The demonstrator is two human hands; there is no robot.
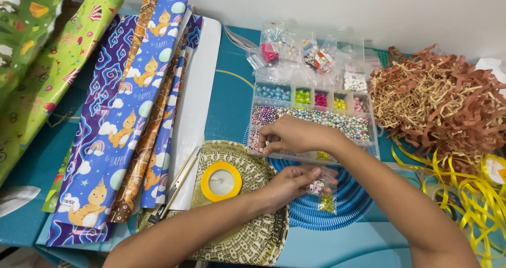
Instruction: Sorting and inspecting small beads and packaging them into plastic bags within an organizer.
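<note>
My left hand (287, 186) holds a small clear plastic bag (322, 190) with beads in it, above a blue ribbed mat (342, 204). My right hand (295, 133) reaches into the front row of a clear compartmented bead box (369, 136), fingers pinched over small beads; what it grips is hidden. The box holds pearly, green, pink and yellow beads, and several small bags of beads lie on its far half.
Rolls of patterned gift wrap (132, 115) lie at the left. A yellow tape roll (221, 181) sits on a gold woven mat (258, 236), beside a craft knife (176, 186). Brown shredded paper (437, 99) and yellow ribbon (474, 194) fill the right.
</note>
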